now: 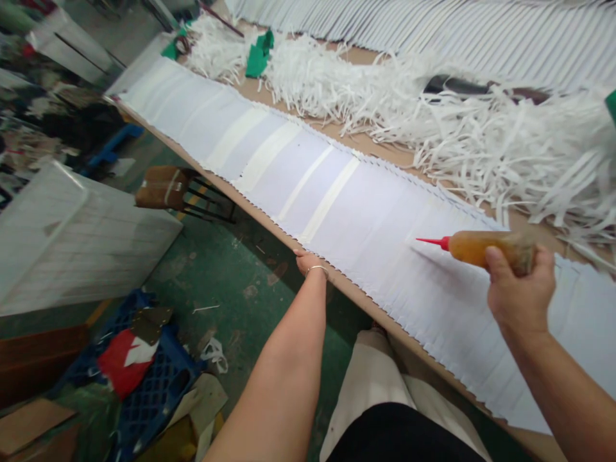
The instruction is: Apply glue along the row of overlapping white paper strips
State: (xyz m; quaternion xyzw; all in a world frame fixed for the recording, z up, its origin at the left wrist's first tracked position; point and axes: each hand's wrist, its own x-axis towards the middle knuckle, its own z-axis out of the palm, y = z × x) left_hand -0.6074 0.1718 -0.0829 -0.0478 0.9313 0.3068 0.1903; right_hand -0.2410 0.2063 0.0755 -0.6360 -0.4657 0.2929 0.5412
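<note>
My right hand (522,289) grips a squeeze bottle (486,249) of amber liquid with a red pointed nozzle, held tilted just above the paper. The nozzle tip hangs over a long band of white paper (366,199) with a fringed, cut edge, lying along a wooden table. Pale cream stripes (330,199) cross the band. My left hand (308,263), with a thin metal bangle on the wrist, rests at the table's near edge (269,221), its fingers against the paper's border. It holds no object that I can see.
Heaps of white shredded paper strips (481,135) and green scraps (257,58) lie beyond the band, with stacked white sheets (481,25) behind. Below the table stand a stool (166,189), a blue plastic crate (149,378) and a large white board (72,244) on a green floor.
</note>
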